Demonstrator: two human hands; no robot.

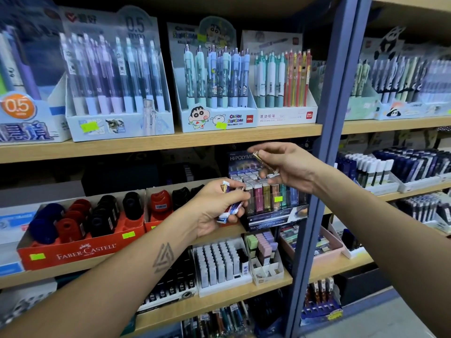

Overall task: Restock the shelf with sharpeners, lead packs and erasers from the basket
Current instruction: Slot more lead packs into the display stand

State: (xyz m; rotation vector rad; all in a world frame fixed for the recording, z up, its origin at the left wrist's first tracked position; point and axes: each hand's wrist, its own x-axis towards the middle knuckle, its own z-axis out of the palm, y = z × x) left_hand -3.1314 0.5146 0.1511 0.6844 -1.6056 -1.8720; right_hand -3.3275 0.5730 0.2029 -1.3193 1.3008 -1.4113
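Step in hand, by judgement: loading slim lead packs into the Hi-Polymer display (268,191) at centre frame, middle shelf (170,240).

Right hand (290,167) raised just above the display, centre-right. Fingers (253,148) pinching one gold-tinted lead pack (264,162) near its upper end; pack tilted, lower end pointing down toward the rows of packs, not yet touching them.

Left hand (217,206) just left of the display, at the shelf edge. Fingers curled round a small bundle of packs (230,203), white caps showing at both ends of the fist. Exact count not readable.

Display nearly full: coloured packs standing upright in rows, yellow price sticker on the front. Open slot not clearly visible from this angle; partly hidden behind the right hand.

Sharpeners: red Faber-Castell tray (80,247) at left of the same shelf, holding black, red and blue ones; second red tray beside it. Erasers (262,247) on the shelf below, lower centre, in a small white box. Basket not in view.

Next move, by judgement: turn the pinched pack upright, line it up with a free slot, lower it straight down between neighbours without knocking them. Then pick another pack from the left-hand bundle.

Risk: tight rows; a tilted entry likely to jam or topple adjacent packs.
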